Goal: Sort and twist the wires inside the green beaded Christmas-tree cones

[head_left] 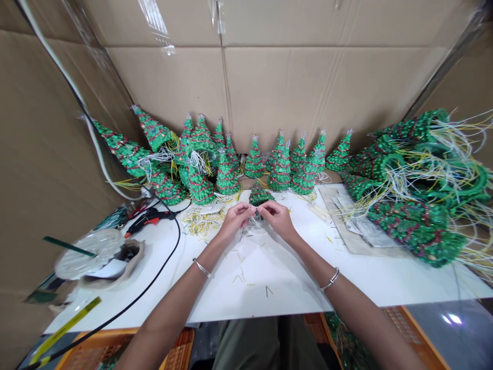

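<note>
A small green tinsel Christmas tree (261, 192) lies on the white table in front of me, its base toward me. Thin white wires (255, 222) come out of its base. My left hand (235, 218) pinches a white wire between thumb and fingertips. Close beside it, my right hand (278, 219) is pinched on the wire too, the two sets of fingertips almost touching. Exactly which wire ends lie in the fingers is too small to make out. Short wire clippings (239, 275) are scattered below the hands.
Several finished-looking trees (279, 167) stand along the cardboard wall. On the right lies a pile of larger trees (418, 231) with trailing wires. A glue gun (148, 221), its black cable (169, 254) and a clear plastic lid (90, 252) are on the left. Orange crates (181, 349) sit below.
</note>
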### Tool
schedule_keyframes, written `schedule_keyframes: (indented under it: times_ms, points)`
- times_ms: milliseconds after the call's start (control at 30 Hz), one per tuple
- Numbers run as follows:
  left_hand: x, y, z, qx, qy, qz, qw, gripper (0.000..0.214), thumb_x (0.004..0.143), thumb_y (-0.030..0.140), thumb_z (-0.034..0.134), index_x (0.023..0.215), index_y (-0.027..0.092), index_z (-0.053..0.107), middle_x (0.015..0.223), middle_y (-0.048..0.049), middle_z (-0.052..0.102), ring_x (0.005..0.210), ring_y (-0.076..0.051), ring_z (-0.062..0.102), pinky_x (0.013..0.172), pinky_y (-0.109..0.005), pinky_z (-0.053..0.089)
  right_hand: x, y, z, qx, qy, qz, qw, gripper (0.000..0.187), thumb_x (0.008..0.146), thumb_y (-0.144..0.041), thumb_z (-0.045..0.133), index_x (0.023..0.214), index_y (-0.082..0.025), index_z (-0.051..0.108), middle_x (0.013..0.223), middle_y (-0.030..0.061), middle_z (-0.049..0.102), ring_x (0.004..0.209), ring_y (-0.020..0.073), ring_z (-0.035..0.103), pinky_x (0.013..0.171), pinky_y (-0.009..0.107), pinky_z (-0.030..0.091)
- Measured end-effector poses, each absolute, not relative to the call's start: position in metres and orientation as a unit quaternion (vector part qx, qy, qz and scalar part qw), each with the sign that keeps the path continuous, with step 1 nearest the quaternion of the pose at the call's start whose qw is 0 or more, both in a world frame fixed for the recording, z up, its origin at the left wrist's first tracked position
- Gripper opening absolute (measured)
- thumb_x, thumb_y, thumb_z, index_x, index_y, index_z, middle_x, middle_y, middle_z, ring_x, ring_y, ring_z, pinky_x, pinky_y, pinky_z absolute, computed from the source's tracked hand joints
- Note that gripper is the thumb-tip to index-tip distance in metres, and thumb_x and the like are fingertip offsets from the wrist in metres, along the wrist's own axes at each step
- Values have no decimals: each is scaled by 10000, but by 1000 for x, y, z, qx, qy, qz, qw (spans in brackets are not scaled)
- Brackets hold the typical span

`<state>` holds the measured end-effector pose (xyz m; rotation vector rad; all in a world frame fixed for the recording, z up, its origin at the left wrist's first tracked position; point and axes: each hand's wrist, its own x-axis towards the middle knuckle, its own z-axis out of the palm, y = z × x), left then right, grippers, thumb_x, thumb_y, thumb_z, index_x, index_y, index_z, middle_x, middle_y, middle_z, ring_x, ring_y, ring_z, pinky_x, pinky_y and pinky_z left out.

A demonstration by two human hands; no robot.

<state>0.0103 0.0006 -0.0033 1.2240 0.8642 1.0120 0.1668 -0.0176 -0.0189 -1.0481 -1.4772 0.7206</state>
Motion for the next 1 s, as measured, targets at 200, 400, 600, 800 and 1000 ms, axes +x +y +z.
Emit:
schedule_keyframes:
  times_ms: [200,400,600,800,1000]
  points:
    - [12,0,-3,536,389,456,595,273,664,374,728,773,157,602,607,25,564,419,-39,338,401,-193,202,167,-18,-18,-446,-624,312,561,226,817,-371,594,714,-185,669,688,14,606,601,132,490,570,255,377]
    - [10,1,-5,566,398,454,562,209,680,335,684,727,174,559,574,43,540,450,-61,392,439,-186,273,166,-18,-20,-447,-638,295,553,214,820,-354,590,716,-187,674,696,17,609,608,133,492,575,258,373]
    - [9,0,-4,599,399,447,531,223,729,385,655,760,173,590,619,28,557,512,-85,436,483,-200,313,167,-19,-19,-445,-651,275,550,215,823,-348,578,715,-191,678,671,11,579,589,130,470,569,260,368]
    - [5,3,-6,651,400,443,469,167,760,338,609,742,173,588,663,13,560,598,-116,480,564,-219,360,167,-20,-17,-483,-586,350,548,225,798,-356,563,770,-183,703,639,12,632,549,133,493,533,257,381]
    - [3,-2,1,708,392,465,360,93,757,233,528,707,186,591,836,-30,581,822,-170,527,687,-248,386,163,-19,-17,-480,-430,575,503,331,725,-311,605,1020,-164,628,588,22,670,450,134,487,431,248,346]
